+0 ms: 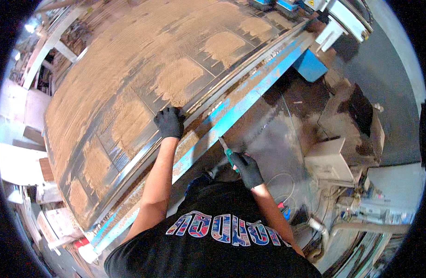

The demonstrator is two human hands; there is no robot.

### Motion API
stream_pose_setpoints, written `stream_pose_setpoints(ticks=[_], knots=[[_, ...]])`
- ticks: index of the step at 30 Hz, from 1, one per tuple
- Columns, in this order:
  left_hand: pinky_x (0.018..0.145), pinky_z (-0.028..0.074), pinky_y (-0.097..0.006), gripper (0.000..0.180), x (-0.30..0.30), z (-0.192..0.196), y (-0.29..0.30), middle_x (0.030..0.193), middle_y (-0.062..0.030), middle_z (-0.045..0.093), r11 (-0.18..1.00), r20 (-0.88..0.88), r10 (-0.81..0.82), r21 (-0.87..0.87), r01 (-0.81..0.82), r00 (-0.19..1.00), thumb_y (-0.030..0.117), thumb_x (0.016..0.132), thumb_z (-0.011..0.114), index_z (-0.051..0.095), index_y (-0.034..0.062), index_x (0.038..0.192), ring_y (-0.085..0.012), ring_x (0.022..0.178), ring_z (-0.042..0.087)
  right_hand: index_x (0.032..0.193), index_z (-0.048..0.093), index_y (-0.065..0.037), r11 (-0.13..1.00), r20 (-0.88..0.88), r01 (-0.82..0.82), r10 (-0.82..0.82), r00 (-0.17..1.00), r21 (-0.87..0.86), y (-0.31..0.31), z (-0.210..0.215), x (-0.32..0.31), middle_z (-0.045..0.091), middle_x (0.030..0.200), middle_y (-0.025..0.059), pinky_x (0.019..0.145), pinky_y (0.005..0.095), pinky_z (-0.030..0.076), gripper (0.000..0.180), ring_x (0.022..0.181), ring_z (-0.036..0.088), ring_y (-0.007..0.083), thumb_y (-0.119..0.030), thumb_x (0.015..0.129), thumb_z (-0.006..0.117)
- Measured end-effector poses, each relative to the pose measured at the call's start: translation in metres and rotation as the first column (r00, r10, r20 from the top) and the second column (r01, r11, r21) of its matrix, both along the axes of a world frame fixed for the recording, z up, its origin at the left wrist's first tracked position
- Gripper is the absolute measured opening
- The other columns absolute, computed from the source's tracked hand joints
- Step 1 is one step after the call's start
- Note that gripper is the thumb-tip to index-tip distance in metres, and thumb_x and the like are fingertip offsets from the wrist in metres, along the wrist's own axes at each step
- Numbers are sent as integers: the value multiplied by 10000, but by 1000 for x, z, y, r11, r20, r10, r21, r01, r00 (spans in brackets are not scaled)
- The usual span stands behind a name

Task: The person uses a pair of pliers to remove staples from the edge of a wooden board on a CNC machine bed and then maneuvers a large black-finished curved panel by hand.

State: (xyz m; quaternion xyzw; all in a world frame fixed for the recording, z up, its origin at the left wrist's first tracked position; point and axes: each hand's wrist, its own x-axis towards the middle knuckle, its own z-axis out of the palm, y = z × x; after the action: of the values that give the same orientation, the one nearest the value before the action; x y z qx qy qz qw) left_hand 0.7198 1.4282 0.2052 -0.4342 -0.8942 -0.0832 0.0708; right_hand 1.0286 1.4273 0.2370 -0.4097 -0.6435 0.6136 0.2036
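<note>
A wide flat machine bed [139,88] covered in brown sawdust stretches across the left and top of the view. My left hand [169,123], in a black glove, rests at its near edge beside the metal rail [203,103]. The fingers there are curled, and whatever may be inside them is hidden. My right hand [248,171], also gloved in black, is closed round a green-handled hand tool with a narrow metal blade [223,144]. Its blade points up and away from me, close to the blue side beam [241,111]. The tool's exact kind is unclear.
At the far right end of the bed stands a white and blue machine part [333,32]. Below the beam sits a blue box-like part [310,66]. Open cardboard boxes [331,160] lie on the floor to my right, near a thick hose [375,228] and loose cables.
</note>
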Motion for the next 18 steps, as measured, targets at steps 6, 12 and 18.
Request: stream_pose_setpoints(ticks=[6, 12, 18], knots=[[801, 417, -471, 286, 13, 15, 11, 1004, -100, 610, 963, 49, 196, -197, -183, 979, 364, 728, 668, 656, 153, 921, -324, 980, 544, 889, 661, -43, 985, -69, 14, -27, 997, -172, 83, 13, 31, 583, 679, 19, 592, 280, 417, 275, 632, 521, 116, -308, 871, 592], [776, 433, -470, 257, 24, 24, 17, 991, -76, 617, 931, 6, 284, -243, -274, 959, 366, 737, 660, 655, 182, 918, -317, 962, 557, 854, 645, -85, 956, -118, -58, 25, 993, -288, 142, 0, 57, 511, 676, -37, 616, 224, 368, 253, 656, 458, 59, -335, 858, 610], [764, 430, -464, 262, 31, 27, 21, 953, -74, 623, 941, -25, 279, -192, -278, 960, 374, 709, 679, 644, 182, 885, -327, 914, 571, 845, 643, -73, 911, -140, -168, 124, 982, -377, 167, 0, 57, 521, 687, -35, 624, 222, 368, 248, 660, 463, 62, -317, 866, 602]])
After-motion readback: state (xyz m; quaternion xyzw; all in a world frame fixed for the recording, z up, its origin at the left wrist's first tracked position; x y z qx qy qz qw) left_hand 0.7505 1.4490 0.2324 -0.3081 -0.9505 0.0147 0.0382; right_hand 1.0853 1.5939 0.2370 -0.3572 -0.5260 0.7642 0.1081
